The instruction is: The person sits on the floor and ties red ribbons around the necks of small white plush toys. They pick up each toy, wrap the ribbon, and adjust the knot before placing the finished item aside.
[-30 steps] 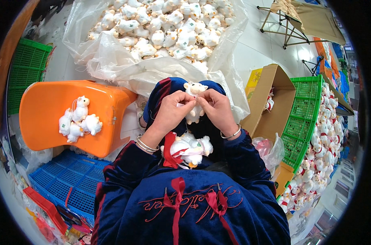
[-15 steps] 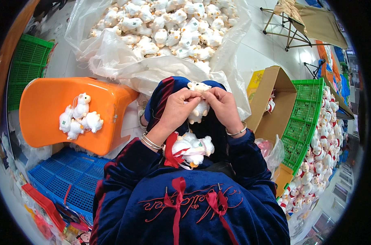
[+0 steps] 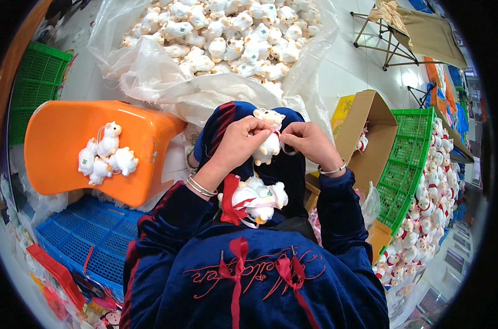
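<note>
A small white plush animal (image 3: 266, 147) with tan horns rests upright between my knees. At its neck is a thin pale ribbon (image 3: 282, 143) with a reddish part. My left hand (image 3: 243, 140) is closed, its thumb and fingertips pinching the ribbon against the toy's neck. My right hand (image 3: 310, 141) also pinches the ribbon, just right of the toy, where a loop hangs below the fingers. More white plush toys (image 3: 260, 198) lie in my lap, beside a red ribbon bundle (image 3: 231, 200) and pale ribbon strands.
An orange stool (image 3: 57, 148) at left carries several plush toys. Ahead, a clear plastic bag (image 3: 150, 82) is heaped with more. At right stand a cardboard box (image 3: 364, 123) and a green crate (image 3: 405, 164), beside toys with red neckbands. A blue crate (image 3: 95, 236) sits lower left.
My right hand has moved right, away from the left, drawing out the ribbon. My left hand stays at the toy's neck, where a reddish bit now shows.
</note>
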A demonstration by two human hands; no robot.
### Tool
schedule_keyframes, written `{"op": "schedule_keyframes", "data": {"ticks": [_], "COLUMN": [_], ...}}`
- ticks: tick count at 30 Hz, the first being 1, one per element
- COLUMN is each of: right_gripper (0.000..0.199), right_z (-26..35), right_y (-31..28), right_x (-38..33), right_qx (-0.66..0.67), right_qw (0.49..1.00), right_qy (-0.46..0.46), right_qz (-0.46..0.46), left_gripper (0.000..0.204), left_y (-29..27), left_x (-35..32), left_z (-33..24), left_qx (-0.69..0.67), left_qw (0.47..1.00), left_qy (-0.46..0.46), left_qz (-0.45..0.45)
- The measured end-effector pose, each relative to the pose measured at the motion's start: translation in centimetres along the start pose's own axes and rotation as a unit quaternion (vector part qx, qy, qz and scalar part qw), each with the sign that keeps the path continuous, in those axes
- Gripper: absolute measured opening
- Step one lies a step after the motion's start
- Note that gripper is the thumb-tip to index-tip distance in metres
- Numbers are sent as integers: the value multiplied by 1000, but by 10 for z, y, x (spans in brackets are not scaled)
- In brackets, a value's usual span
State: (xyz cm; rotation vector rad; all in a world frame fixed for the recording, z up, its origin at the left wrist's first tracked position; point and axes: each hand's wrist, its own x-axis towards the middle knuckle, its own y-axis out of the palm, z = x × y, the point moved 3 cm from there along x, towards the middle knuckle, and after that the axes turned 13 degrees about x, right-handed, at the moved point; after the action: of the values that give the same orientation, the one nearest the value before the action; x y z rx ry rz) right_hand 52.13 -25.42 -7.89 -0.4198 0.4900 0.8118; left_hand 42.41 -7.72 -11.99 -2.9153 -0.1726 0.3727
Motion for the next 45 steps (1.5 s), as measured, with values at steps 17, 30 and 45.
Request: {"op": "schedule_keyframes", "data": {"ticks": [17, 30, 45], "right_gripper": [13, 12, 11], "right_z": [5, 23, 36], "right_y": [21, 19, 20], "right_x": [8, 2, -1], "right_qx": [290, 44, -50], "right_qw": [957, 991, 994], "right_qy": [-2, -104, -73], "right_qz": [5, -70, -64], "left_gripper": [15, 12, 10], "left_y": [-9, -11, -19], "left_x": [6, 12, 13], "left_z": [-3, 6, -5], "left_qx": [51, -15, 72], "left_qw": [994, 991, 977], "left_qy": [81, 94, 179], "left_qz": [52, 89, 89]}}
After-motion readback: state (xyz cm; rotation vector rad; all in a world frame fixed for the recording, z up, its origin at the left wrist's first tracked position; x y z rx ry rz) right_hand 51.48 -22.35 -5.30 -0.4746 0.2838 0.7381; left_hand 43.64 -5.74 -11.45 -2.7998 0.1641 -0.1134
